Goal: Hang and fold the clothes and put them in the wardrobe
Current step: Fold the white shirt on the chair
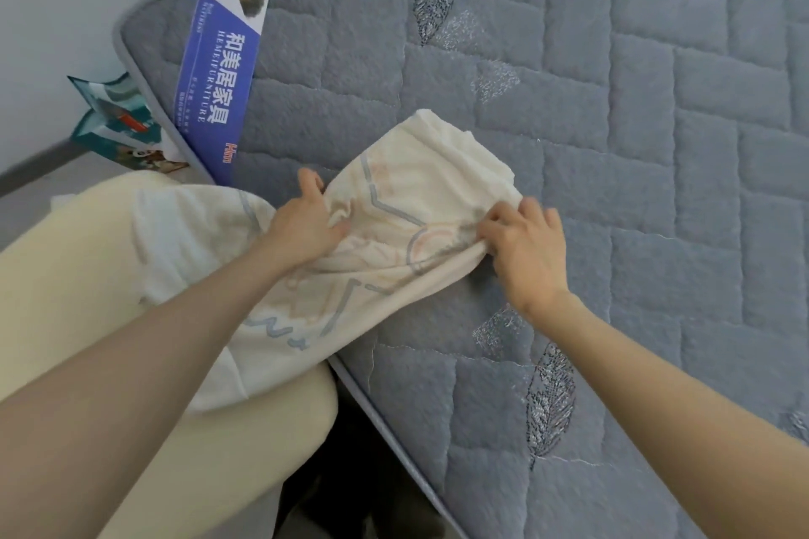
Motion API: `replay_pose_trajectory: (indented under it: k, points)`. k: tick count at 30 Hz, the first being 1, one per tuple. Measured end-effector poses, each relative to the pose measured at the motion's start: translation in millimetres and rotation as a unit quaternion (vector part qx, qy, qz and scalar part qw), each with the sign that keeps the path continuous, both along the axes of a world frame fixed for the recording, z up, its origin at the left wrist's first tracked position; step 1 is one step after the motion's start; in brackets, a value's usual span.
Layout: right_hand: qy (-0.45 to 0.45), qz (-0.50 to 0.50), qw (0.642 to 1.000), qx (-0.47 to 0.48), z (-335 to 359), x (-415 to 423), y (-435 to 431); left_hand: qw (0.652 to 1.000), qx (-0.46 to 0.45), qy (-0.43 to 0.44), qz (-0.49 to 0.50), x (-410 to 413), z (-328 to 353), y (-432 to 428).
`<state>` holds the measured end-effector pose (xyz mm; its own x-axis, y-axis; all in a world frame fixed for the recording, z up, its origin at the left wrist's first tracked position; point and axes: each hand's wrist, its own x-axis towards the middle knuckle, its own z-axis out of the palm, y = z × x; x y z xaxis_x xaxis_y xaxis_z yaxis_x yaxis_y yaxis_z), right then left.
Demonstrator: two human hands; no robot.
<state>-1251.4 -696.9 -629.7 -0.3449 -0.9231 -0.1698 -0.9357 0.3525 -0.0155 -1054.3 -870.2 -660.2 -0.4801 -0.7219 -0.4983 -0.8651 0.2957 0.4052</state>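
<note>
A cream garment [420, 188] with grey and peach line prints lies bunched across the corner of a grey quilted mattress [613, 144], one end trailing off the edge over my lap. My left hand [306, 219] grips the cloth's left side, thumb up and fingers tucked into the fabric. To the right, my right hand [525, 245] pinches a gathered fold of the same garment between thumb and fingers. Both forearms reach in from below. No wardrobe or hanger is in view.
A blue label [219, 70] with white lettering wraps the mattress corner. A teal paper bag [118, 118] stands on the floor against the grey wall at left. My knee in cream trousers [65, 276] fills the lower left. The mattress edge runs diagonally to the bottom.
</note>
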Motion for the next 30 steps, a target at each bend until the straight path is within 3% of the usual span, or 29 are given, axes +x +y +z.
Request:
replay_pose_trajectory:
  k: [3, 7, 9, 11, 13, 14, 16, 20, 24, 27, 30]
  points:
    - [-0.013, -0.114, 0.991, -0.065, 1, -9, -8, 0.982, 0.147, -0.032, 0.116, 7, 5, 21]
    - [-0.160, -0.266, 0.945, -0.107, -8, -8, 3, 0.916, 0.373, -0.009, 0.146, 6, 3, 48]
    - [-0.227, -0.386, 0.876, -0.178, -10, 8, 12, 0.908, 0.369, -0.002, 0.197, -3, 6, 50]
    - [-0.301, -0.518, 0.770, -0.220, -9, 31, 21, 0.923, 0.295, 0.027, 0.246, -15, 5, 42]
    - [-0.425, -0.585, 0.677, -0.135, -14, 51, 30, 0.919, 0.274, 0.070, 0.275, -25, 1, 34]
    - [-0.457, -0.583, 0.668, -0.070, -16, 60, 33, 0.916, 0.281, 0.080, 0.277, -27, 0, 32]
    - [-0.450, -0.565, 0.691, -0.011, -23, 69, 35, 0.913, 0.301, 0.089, 0.262, -27, -2, 28]
    - [-0.382, -0.607, 0.689, -0.098, -12, 67, 27, 0.893, 0.315, 0.180, 0.268, -21, 3, 25]
    - [-0.439, -0.541, 0.680, -0.229, 9, 62, 22, 0.898, 0.230, 0.217, 0.305, -11, 25, 22]
    - [-0.479, -0.498, 0.681, -0.242, 31, 57, 10, 0.885, 0.219, 0.243, 0.331, 6, 47, 11]
    - [-0.525, -0.453, 0.677, -0.245, 55, 52, -2, 0.902, 0.252, 0.279, 0.214, 36, 76, 0]
